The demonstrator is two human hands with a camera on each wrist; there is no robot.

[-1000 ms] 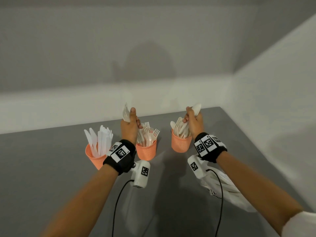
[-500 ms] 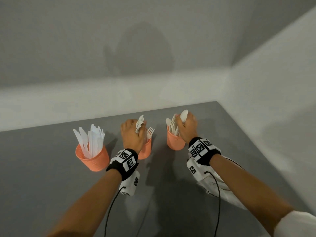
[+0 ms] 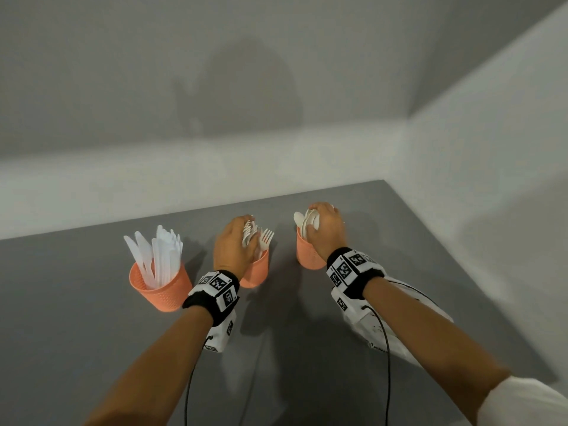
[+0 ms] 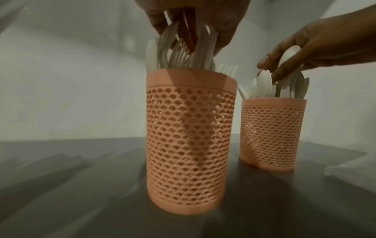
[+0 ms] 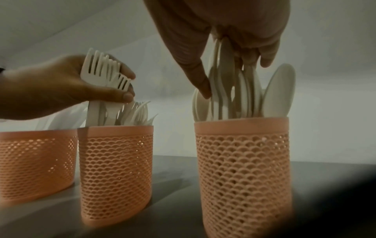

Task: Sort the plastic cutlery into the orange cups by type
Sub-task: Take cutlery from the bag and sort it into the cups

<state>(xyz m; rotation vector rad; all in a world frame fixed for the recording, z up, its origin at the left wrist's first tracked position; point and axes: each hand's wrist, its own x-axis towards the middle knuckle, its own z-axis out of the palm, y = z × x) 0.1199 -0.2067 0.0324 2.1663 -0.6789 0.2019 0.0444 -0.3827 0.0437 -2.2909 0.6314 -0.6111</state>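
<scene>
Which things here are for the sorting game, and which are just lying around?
For the sorting:
- knife cup with knives
- fork cup; left hand holds forks
- spoon cup; right hand holds spoons

Just lying around:
- white bag under the right forearm
- grey table
- wrist bands and cables

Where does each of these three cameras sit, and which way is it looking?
Head: worn high, looking down at three orange cups; both forearms show.
Left wrist: low behind the left hand, facing the fork cup.
Right wrist: low behind the right hand, facing the spoon cup.
Shared: both wrist views show both hands and these two cups.
</scene>
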